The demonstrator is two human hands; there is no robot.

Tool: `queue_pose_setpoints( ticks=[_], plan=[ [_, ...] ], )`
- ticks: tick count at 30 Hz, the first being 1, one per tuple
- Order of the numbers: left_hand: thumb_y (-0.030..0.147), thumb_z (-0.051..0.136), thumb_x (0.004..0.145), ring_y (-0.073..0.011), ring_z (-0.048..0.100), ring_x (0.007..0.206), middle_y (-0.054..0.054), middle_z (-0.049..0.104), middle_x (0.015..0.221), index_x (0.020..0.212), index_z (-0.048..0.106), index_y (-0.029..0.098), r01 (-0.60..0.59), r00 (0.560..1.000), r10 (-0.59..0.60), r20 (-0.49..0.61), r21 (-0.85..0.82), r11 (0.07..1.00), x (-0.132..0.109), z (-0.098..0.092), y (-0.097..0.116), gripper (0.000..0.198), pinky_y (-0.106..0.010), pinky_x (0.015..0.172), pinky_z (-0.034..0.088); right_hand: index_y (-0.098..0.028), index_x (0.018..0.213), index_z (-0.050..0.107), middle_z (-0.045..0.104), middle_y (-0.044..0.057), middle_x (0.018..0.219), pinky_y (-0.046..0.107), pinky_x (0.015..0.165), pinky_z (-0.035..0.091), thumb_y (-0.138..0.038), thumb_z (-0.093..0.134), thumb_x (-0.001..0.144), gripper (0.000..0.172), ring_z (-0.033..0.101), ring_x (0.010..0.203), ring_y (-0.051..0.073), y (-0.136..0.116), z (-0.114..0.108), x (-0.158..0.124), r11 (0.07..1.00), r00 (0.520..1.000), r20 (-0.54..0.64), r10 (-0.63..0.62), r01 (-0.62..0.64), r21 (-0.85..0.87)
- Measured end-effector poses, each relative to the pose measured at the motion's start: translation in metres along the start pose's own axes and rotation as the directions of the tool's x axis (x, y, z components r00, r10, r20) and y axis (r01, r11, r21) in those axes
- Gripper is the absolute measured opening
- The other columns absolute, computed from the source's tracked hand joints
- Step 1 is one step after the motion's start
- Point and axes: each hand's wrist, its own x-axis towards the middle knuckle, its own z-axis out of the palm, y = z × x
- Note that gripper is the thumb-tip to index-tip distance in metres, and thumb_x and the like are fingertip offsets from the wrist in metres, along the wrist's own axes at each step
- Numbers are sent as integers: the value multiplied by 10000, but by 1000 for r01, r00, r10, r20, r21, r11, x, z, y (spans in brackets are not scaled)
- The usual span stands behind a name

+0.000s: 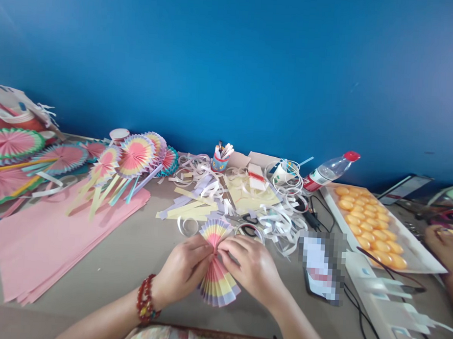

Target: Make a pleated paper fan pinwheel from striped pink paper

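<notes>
A pleated paper fan (219,286) in pink, yellow and lilac stands between my hands, pinched at its middle so both ends flare out. My left hand (186,264), with a red bead bracelet at the wrist, grips the fan's centre from the left. From the right, my right hand (249,260) pinches the same centre between thumb and fingers. Just beyond the hands lie a roll of tape (249,231), partly hidden, and a curled white strip (187,227). Yellow and lilac paper strips (188,208) are spread behind them.
Pink paper sheets (64,241) and finished paper fans (137,156) lie at left. White strip scraps (284,221) pile up behind. On the right are a phone (322,270), a power strip (379,306), a bottle (330,170), a tray of orange oval pieces (428,261) and another person's hand (446,249).
</notes>
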Motion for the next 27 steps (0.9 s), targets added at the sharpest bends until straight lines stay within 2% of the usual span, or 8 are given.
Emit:
queue_pose_setpoints(
  ticks=[4,10,14,22,27],
  plan=[
    [177,380,982,-199,541,791,-84,608,823,859,598,163,6,1000,-6,13,20,1000,0,1,0,251,-313,711,423,-210,897,628,714,19,852,262,714,483,-163,561,910,83,663,795,160,0,-1,0,1000,1000,1,6,-6,3],
    [176,383,982,-198,542,789,-83,611,824,851,593,162,3,1000,-3,7,25,1000,0,2,-1,247,-316,711,424,-203,859,627,695,21,808,265,704,469,-110,526,894,142,646,773,164,-2,-1,1,1000,1000,-2,23,-23,-6],
    [177,370,984,-197,541,778,-85,615,820,854,599,162,-5,1000,5,3,42,999,0,1,-1,264,-316,702,425,-207,899,631,703,21,835,263,701,473,-133,555,887,107,655,784,164,-2,-1,1,1000,1000,0,13,-13,7],
    [178,378,979,-197,541,759,-75,602,794,822,586,172,-23,1000,23,-2,72,997,2,1,1,260,-309,698,427,-205,835,628,685,16,784,264,669,439,-132,542,872,119,626,723,155,-4,2,1,996,999,-25,23,-25,-81],
    [173,376,978,-200,542,767,-77,601,805,832,580,172,-32,999,32,-10,73,997,3,1,1,251,-310,705,425,-204,816,622,670,21,783,268,696,433,-112,533,849,132,620,745,165,-6,5,1,996,997,-30,71,-73,-59]
  ],
)
